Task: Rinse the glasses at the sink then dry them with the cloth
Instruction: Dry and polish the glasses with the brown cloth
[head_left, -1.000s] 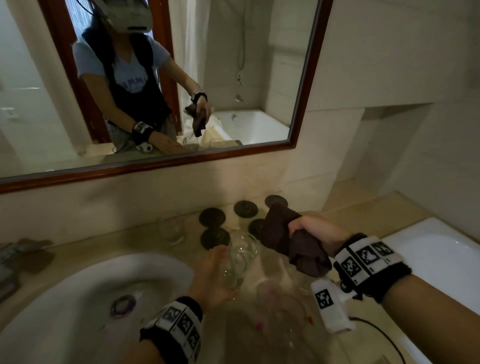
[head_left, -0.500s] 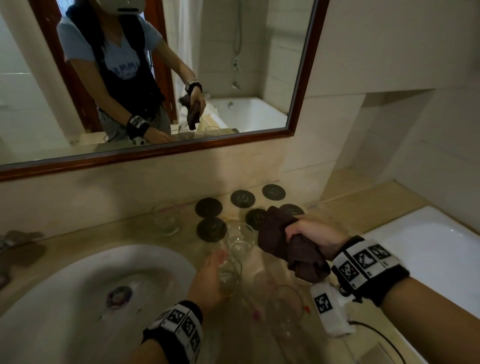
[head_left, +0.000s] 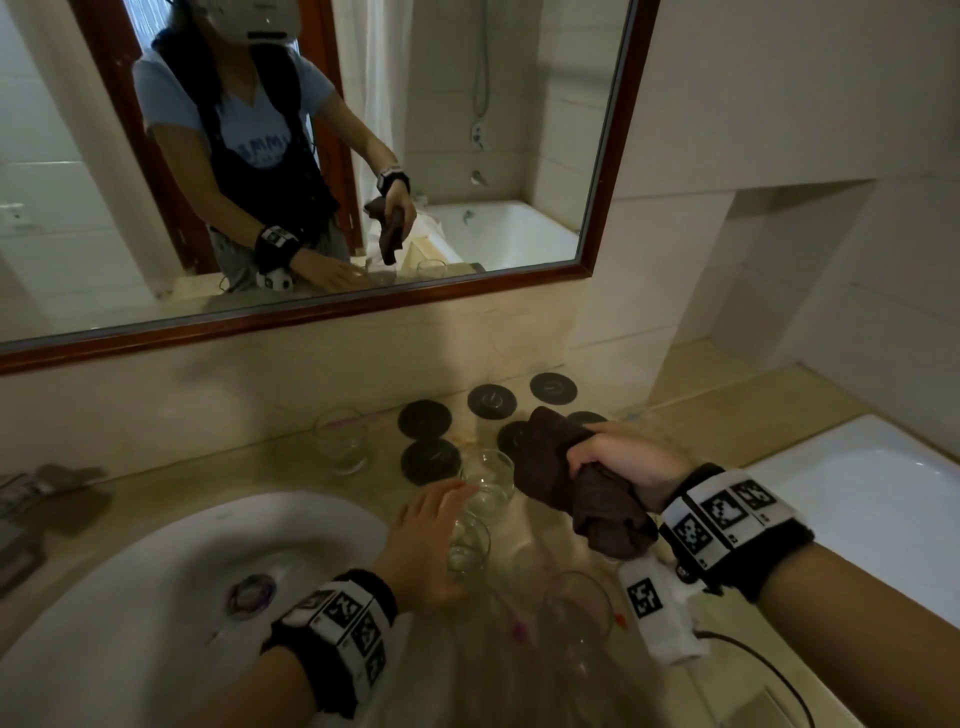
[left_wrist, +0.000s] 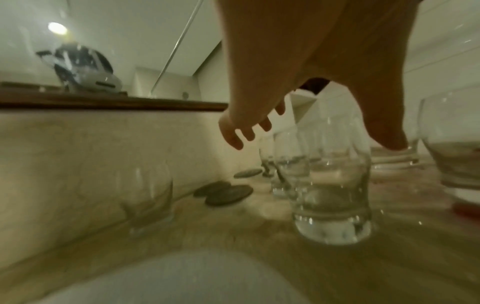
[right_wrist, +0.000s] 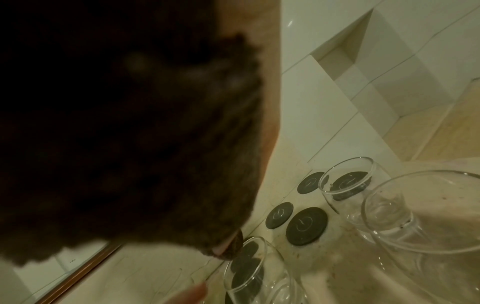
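My left hand (head_left: 439, 522) hovers open, fingers straight, just over a small clear glass (head_left: 468, 548) that stands on the counter right of the sink (head_left: 130, 613). In the left wrist view that glass (left_wrist: 332, 195) stands upright below my spread fingers (left_wrist: 233, 139), apart from them. My right hand (head_left: 618, 467) grips a bunched dark brown cloth (head_left: 550, 478) above the counter; the cloth (right_wrist: 130, 144) fills most of the right wrist view. Another glass (head_left: 488, 483) stands just behind, one (head_left: 340, 439) by the wall, a larger one (head_left: 574, 616) nearer me.
Several black round coasters (head_left: 430, 461) lie on the beige counter (head_left: 519, 545) near the back wall. A mirror (head_left: 467, 156) hangs above. A white bathtub (head_left: 883, 499) lies to the right. A coloured ring (head_left: 249, 592) sits at the sink drain.
My left hand held the small glass beside the sink; now the glass stands on the counter and the hand is open above it. The right hand with the cloth barely moved.
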